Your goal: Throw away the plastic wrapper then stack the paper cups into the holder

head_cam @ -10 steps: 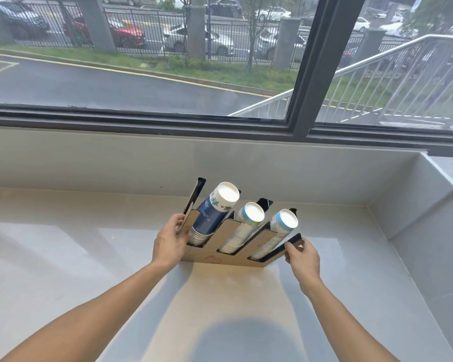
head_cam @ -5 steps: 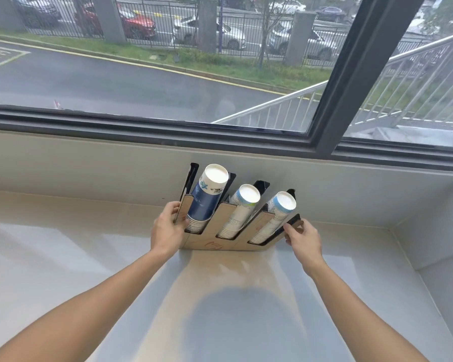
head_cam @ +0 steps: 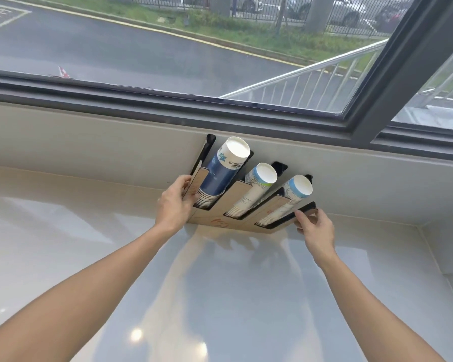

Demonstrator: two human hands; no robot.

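Paper cups (head_cam: 221,176) fill wooden holder (head_cam: 242,226), gripped by both hands.

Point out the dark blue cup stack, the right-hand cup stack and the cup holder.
dark blue cup stack (head_cam: 221,176), head view, on its blue side wall.
right-hand cup stack (head_cam: 300,188), head view, on the top cup's white base.
cup holder (head_cam: 242,190), head view, on a wooden divider.

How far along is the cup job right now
Done: three cup stacks sit in the holder; no wrapper in view. In hand: left hand and right hand grip the holder's ends by the wall. Left: apparently just letting go.
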